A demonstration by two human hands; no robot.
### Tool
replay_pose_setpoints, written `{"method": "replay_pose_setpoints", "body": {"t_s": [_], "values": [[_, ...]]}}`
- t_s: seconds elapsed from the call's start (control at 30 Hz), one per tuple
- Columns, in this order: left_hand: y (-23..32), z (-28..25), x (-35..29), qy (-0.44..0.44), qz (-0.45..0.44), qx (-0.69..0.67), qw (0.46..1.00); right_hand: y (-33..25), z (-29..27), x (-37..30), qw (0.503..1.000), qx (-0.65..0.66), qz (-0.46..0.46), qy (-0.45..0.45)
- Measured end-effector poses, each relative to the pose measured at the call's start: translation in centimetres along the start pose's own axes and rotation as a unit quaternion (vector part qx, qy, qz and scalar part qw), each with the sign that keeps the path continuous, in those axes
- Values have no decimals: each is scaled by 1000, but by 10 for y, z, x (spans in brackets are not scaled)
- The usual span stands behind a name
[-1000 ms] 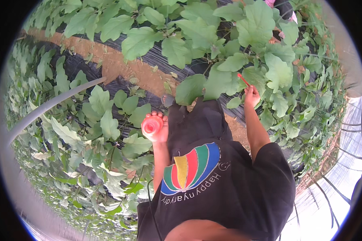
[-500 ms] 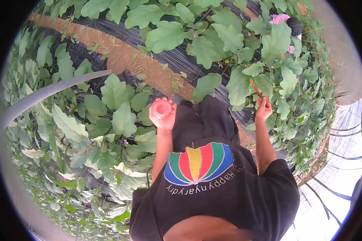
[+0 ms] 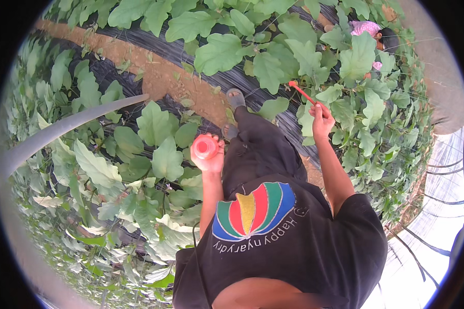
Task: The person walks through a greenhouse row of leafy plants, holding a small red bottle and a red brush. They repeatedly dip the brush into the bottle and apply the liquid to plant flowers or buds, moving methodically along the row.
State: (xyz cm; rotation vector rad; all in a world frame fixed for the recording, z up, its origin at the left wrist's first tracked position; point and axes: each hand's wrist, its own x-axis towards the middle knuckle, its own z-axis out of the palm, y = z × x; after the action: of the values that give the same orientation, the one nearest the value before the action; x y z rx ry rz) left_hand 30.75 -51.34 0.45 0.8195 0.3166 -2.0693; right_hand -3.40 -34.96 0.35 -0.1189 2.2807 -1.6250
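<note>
My left hand (image 3: pixel 212 162) is wrapped round a small translucent red jar (image 3: pixel 205 148), its round open mouth facing up. A pinch of my right hand (image 3: pixel 322 118) holds a thin red stick (image 3: pixel 305 96) with a wider red tip, perhaps a small brush. That tip is beside a small stalk among the broad lobed leaves (image 3: pixel 309 56) of what look like eggplant plants. Whether it touches the stalk I cannot tell. Other large leaves (image 3: pixel 167 160) stand close to the jar on its left.
A bare soil path (image 3: pixel 165 77) runs between beds covered with black plastic film (image 3: pixel 232 77). A grey curved pipe (image 3: pixel 72 119) reaches in from the left. Another person in a pink patterned garment (image 3: pixel 365 28) is partly hidden by plants at the far right. Thin strings cross there.
My right hand has moved left and slightly nearer, bringing the stick's tip left and farther away, to the small stalk. The jar has dropped slightly nearer. A sandalled foot now shows ahead.
</note>
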Motion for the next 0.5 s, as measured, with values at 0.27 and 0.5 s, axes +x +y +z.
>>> {"method": "replay_pose_setpoints", "body": {"t_s": [0.27,0.5], "values": [[20,29,26,20,53,25,998,10,89,64,996,85,28,-15],[39,87,67,-19,122,19,992,56,178,164,997,-37,41,-55]]}}
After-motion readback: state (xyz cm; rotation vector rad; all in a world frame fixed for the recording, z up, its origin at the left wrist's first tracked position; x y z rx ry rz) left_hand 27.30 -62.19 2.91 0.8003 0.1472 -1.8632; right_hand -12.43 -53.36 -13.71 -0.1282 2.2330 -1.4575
